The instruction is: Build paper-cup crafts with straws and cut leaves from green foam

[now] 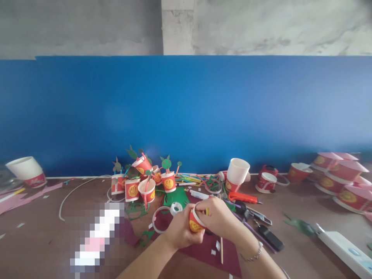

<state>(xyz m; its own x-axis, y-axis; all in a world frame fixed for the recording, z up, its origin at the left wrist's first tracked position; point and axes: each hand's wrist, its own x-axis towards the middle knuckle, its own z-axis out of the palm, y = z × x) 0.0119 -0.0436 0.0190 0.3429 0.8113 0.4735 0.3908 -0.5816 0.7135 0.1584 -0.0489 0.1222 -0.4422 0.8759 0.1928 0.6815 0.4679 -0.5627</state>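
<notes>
My left hand [183,229] is wrapped around a small red-and-white paper cup [196,223] with a yellow emblem, tilted over the table. At the cup's mouth, my right hand [216,217] is closed with its fingertips reaching inside. A small yellow piece [207,211] shows at those fingers, too little of it to name; the fingertips are hidden by the cup. Under both hands lies dark red paper [209,255] with a thin wooden stick [221,250] and white scraps on it. A roll of clear tape [162,219] and a smaller white roll [176,208] lie left of the cup.
Several decorated paper cups [132,190] with green cut-outs stand back left. Behind are loose straws [188,179], stacked white cups [237,174] and an orange utility knife [242,198]. Scissors [261,216], a black key fob [270,237] and a white glue gun [343,248] lie right.
</notes>
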